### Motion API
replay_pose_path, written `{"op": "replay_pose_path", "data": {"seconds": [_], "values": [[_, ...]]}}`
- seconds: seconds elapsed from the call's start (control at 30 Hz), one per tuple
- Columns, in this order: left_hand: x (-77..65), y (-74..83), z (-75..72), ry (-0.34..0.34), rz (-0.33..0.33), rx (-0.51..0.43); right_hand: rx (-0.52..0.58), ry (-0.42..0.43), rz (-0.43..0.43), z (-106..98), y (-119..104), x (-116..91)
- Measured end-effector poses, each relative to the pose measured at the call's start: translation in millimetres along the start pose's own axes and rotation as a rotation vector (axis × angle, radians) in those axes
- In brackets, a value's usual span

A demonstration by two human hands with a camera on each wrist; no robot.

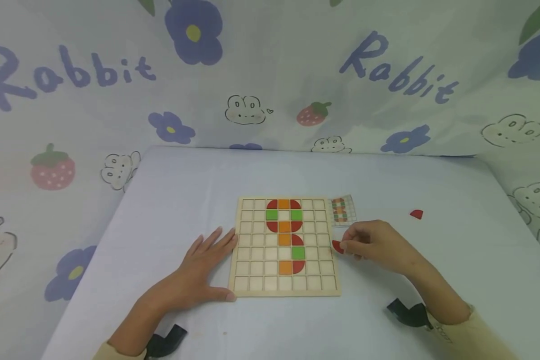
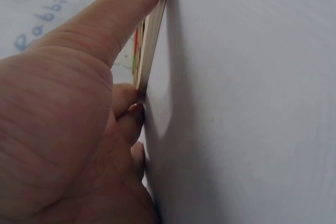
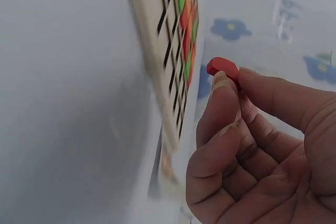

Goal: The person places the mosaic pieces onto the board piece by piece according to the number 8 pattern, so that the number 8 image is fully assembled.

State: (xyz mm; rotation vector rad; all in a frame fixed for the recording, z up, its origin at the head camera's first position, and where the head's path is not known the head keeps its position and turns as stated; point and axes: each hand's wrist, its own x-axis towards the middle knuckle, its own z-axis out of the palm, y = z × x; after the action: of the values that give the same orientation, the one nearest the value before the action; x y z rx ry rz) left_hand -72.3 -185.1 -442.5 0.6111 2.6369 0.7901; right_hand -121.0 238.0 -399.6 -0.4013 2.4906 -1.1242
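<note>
A wooden grid board [image 1: 256, 284] lies on the white table, with red quarter-round, orange square and green square tiles set in some of its cells. My left hand [image 1: 193, 275] rests at the board's left side, fingers spread and straight, the thumb at the lower left corner. In the left wrist view the thumb [image 2: 105, 19] lies along the board's edge [image 2: 152, 40]. Between thumb and fingertips my right hand [image 1: 378, 247] pinches a red quarter-round tile [image 1: 338, 246] close by the board's right edge. The right wrist view shows this red tile [image 3: 223, 66] held at the fingertips.
A pattern card [image 1: 344, 211] with a printed grid lies against the board's upper right side. Farther right on the table is a loose red quarter-round tile [image 1: 416, 214]. Behind the table hangs a cloth [image 1: 270, 75] printed with rabbits, flowers and strawberries.
</note>
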Motion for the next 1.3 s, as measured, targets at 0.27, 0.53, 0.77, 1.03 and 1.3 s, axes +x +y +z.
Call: {"op": "replay_pose_path", "data": {"seconds": [0.27,0.53,0.77,1.03,1.3], "values": [[-0.8,-0.1,-0.4,0.002,0.006,-0.008,0.003,-0.106,-0.113,31,-37,27],[-1.2,-1.4,0.5,0.008,0.004,-0.008,-0.084,-0.202,-0.158,75,-66,53],[0.3,-2.8,1.9,-0.007,-0.002,-0.022,-0.171,-0.197,-0.152,97,-75,60],[1.0,-2.6,0.8,-0.007,0.005,-0.004,-0.281,-0.146,-0.178,103,-74,59],[0.8,-3.3,0.6,-0.003,0.013,0.004,-0.41,-0.123,-0.259,112,-76,53]]}}
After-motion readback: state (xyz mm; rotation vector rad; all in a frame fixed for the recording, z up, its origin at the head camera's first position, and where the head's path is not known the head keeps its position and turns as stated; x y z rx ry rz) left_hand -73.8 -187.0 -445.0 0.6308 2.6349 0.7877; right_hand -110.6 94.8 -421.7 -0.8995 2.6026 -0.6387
